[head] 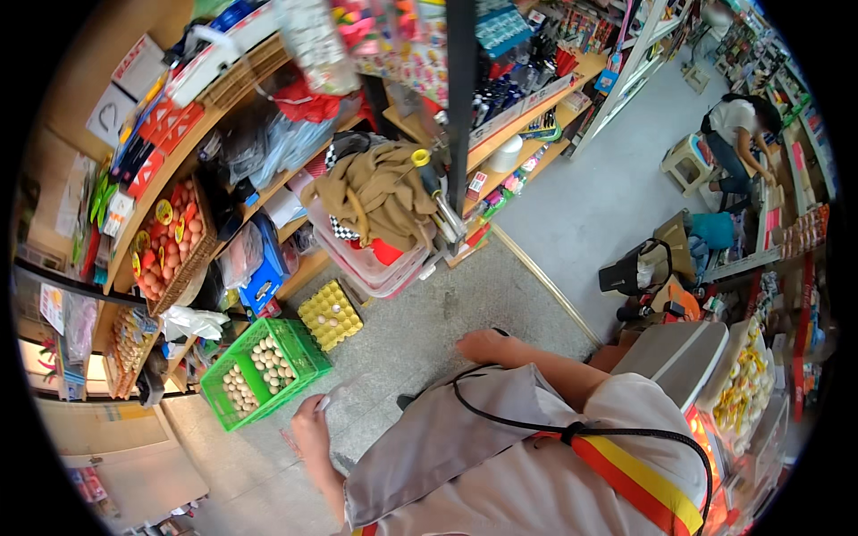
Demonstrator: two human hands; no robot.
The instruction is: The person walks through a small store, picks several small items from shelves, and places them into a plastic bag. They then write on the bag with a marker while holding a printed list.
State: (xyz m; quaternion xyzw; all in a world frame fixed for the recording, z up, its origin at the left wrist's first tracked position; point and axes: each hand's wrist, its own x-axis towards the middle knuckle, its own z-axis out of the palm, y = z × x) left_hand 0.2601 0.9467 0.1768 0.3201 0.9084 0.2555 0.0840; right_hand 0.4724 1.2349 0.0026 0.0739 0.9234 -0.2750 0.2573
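My left hand is at the lower left, closed around a small white thing with a blurred, see-through part trailing from it. Beside it on the floor stands a green plastic crate, its two compartments holding many pale eggs. A yellow egg tray with a few eggs lies just beyond the crate. My right hand hangs low over the grey floor, apart from the goods. Its fingers are blurred, and I cannot make out anything in it.
Shelves at the left bear a wicker basket of brown eggs. A plastic tub heaped with brown cloth juts out by a black post. A floor strip crosses at right. Farther right, a person bends over shelves near a stool.
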